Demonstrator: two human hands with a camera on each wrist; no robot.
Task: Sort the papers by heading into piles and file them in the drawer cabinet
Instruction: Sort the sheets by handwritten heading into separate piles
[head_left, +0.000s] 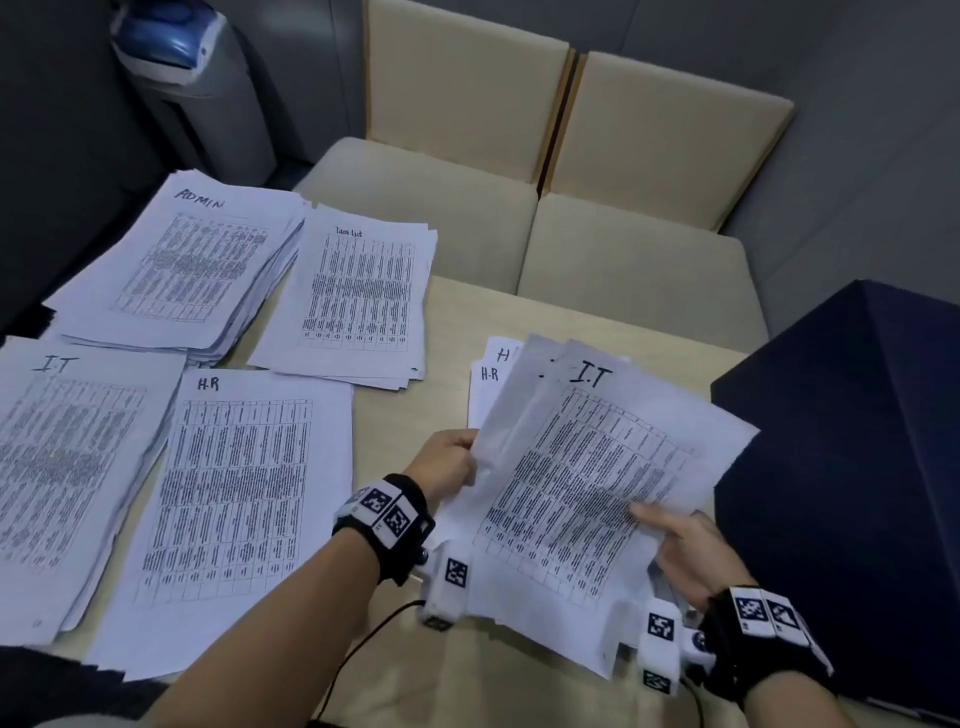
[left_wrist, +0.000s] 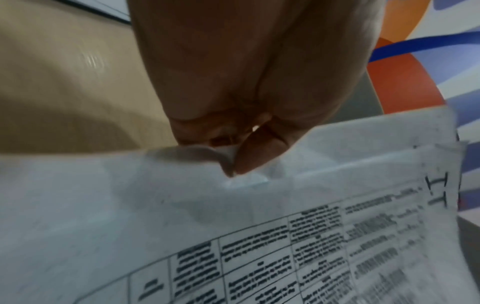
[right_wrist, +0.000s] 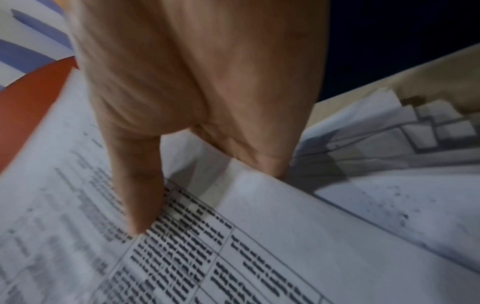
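Head view: the left hand pinches the left edge of a loose sheaf of papers, thumb on top and fingers curled beneath, which the left wrist view confirms at the paper's margin. The right hand grips the sheaf's right side, its thumb pressed flat on the printed table and the other fingers tucked under the sheets. The sheaf is held above the beige tabletop, just in front of the person, its long axis tilted so the headed end points away and to the right. Its top sheet is hand-lettered "I.T" over a dense printed grid; behind its upper left corner peek sheets marked "H.R" and "H". The paper is thin, white and slightly curled.

To the left lie four flat piles on the table: one headed "ADMIN" at the far left, a "Task List" pile beside it, an "I.T" pile nearer, and an "H.R" pile next to that. A dark blue box-like cabinet stands to the right.
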